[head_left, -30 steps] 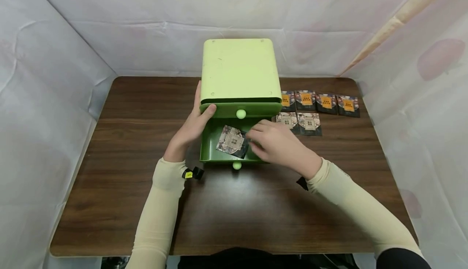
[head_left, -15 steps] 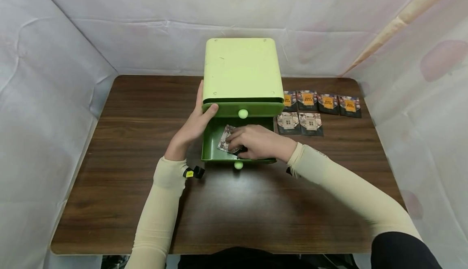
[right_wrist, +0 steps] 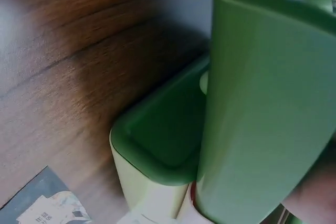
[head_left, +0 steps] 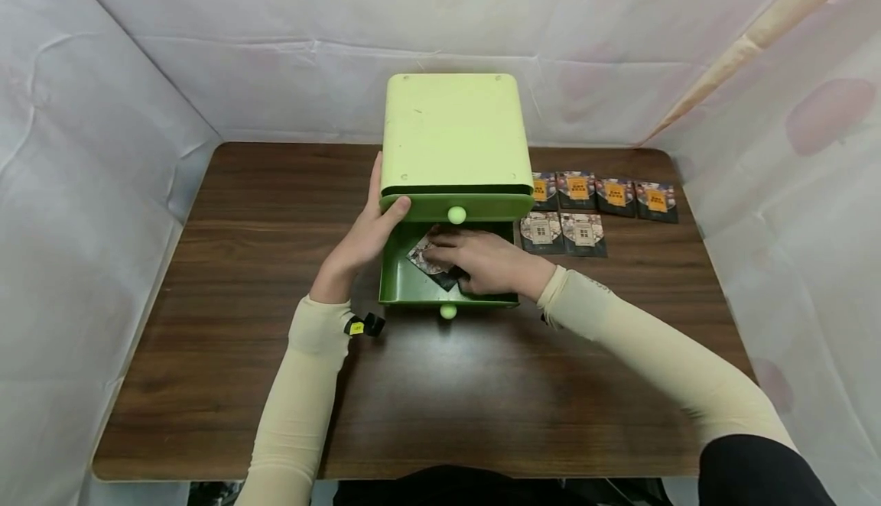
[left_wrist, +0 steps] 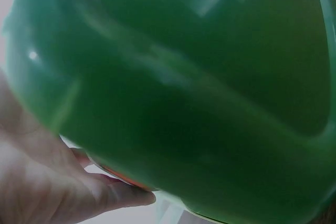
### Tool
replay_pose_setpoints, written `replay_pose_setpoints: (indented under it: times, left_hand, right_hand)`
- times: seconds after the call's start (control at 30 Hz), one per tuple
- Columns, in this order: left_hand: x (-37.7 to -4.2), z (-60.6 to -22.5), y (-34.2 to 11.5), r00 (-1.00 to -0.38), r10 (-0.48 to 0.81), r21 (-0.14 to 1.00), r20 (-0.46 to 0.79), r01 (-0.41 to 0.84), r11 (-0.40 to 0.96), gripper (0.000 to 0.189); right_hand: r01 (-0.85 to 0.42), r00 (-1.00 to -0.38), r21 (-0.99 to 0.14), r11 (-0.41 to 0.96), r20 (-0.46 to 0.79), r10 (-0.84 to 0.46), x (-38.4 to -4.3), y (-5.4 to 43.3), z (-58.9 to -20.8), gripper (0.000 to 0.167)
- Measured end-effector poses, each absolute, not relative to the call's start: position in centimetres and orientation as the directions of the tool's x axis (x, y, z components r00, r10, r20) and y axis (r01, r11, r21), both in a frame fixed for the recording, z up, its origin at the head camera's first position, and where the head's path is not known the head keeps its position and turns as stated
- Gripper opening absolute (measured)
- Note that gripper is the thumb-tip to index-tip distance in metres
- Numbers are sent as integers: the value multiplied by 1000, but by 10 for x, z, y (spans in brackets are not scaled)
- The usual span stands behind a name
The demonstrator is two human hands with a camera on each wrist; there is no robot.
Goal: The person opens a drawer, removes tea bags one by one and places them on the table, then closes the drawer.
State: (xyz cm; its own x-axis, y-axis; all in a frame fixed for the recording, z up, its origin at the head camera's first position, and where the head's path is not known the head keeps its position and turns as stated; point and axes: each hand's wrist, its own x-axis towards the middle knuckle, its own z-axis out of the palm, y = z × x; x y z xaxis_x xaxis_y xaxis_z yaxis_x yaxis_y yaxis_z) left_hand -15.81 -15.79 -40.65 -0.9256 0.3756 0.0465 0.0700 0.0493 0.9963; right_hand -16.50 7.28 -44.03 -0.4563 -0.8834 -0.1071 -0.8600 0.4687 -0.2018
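Note:
A light green box (head_left: 454, 131) with two dark green drawers stands on the table. Its upper drawer (head_left: 420, 205) is closed; the lower drawer (head_left: 413, 296) is pulled out. My left hand (head_left: 358, 242) lies along the box's left side, thumb across the upper drawer's front; the left wrist view shows this thumb (left_wrist: 134, 196) against the green surface. Inside the lower drawer, my right hand (head_left: 489, 265) has its fingers bent over a dark square packet (head_left: 432, 270) with a patterned face. That hand covers part of the packet. Only a blurred piece of the right hand (right_wrist: 315, 198) shows in the right wrist view.
Right of the box lie two packets with beige labels (head_left: 583, 234). Behind them runs a row of several orange-labelled packets (head_left: 616, 196). The brown wooden table (head_left: 261, 261) is enclosed by pale sheets (head_left: 310, 70). A round knob (head_left: 448, 312) sticks out from the lower drawer's front.
My right hand has moved left from the drawer's right side onto the packet. The packet has turned and now lies at a steeper slant. My left hand keeps its place.

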Motion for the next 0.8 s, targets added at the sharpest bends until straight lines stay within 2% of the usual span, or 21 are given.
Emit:
replay_pose_setpoints:
  times: [0.13,0.23,0.33,0.5,0.8]
  left_hand:
    - [-161,-410,-158,-926,373,996,61,82,40,85]
    - [-165,-418,-160,-924,376,996,69,87,30,85]
    - [-168,-426,-161,-924,375,996,72,88,27,86]
    - [-171,-435,-161,-930,360,995,77,95,33,82]
    - [-169,-438,-159,-937,338,992,87,115,61,80]
  right_hand:
    - [-897,-441,-15,441,12,-897,-163,70,-447,50]
    - [-894,-439,69,443,63,-896,-162,68,-451,44]
    - [-885,-453,80,459,87,-887,-161,69,-450,43]
    - [-882,-460,30,470,151,-875,-157,75,-442,44]
    - [-884,-459,-17,468,229,-858,-138,103,-424,58]
